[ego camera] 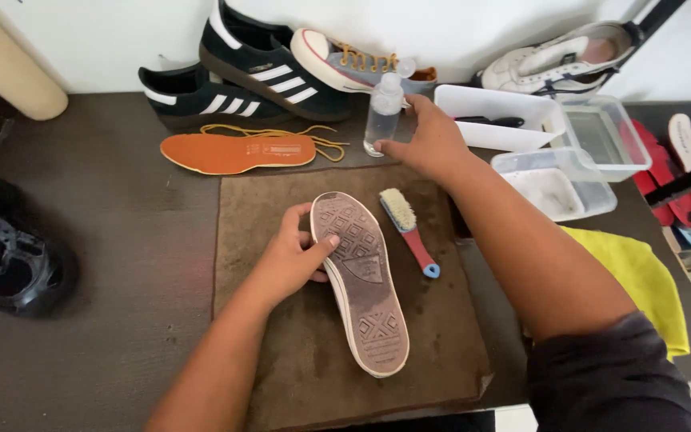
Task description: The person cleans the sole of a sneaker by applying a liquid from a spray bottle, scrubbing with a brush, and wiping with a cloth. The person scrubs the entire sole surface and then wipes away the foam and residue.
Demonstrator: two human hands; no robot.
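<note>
Brown and damp-looking, a towel mat (305, 360) covers the middle of the dark worktop (97, 240), and on it lies a sneaker (360, 284) turned sole up, its patterned grey-brown tread facing the camera and its toe pointing away from the person. The left hand (291, 258) grips the sneaker along its left edge near the toe end, thumb pressed onto the sole and fingers curled under the side. Just to the right of the shoe, on the same mat, rests a brush (408, 230) with pale bristles, a red handle and a blue tip, touching neither hand. The right hand (429, 144) reaches past the far edge of the mat, its fingers closing on the lower part of a clear plastic bottle (382, 114) that stands upright on the worktop. Beside the bottle lie an orange insole (237, 152) and a loose yellow lace (325, 142). Behind them, black sneakers with white stripes (249, 68) lean against the wall. Clear plastic tubs (593, 152) sit to the right, and a yellow cloth (641, 280) lies near the right forearm.
</note>
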